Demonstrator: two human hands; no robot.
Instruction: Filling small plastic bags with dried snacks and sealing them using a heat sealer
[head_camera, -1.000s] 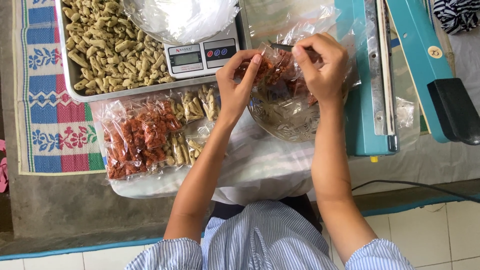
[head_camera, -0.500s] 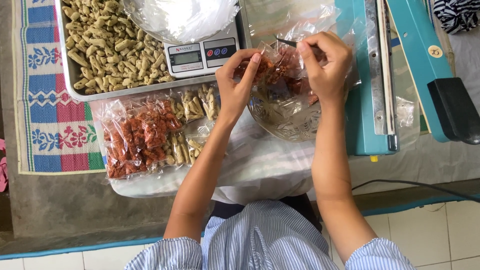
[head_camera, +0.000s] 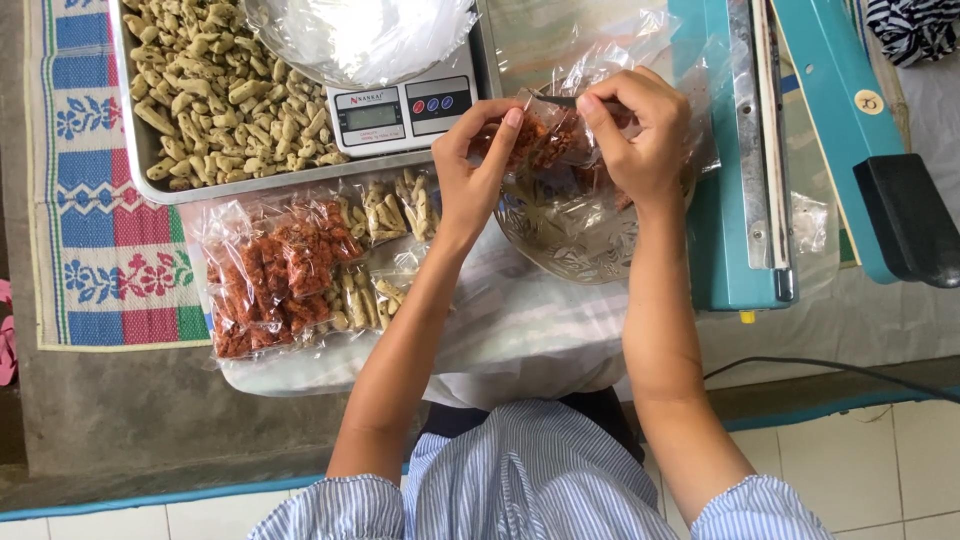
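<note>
Pinching the mouth of a clear snack bag (head_camera: 545, 145), left hand (head_camera: 478, 165) and right hand (head_camera: 635, 140) hold it over the glass bowl (head_camera: 575, 235). 1 slack pinch could spill red snacks beside the bowl, toward the sealer (head_camera: 745, 150).

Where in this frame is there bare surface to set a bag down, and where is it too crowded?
Free: the pale sheet between the filled snack bags and the glass bowl, and the grey surface below the teal sealer. Crowded: the tray, scale and both hands, left hand and right hand, gripping a clear bag.
</note>
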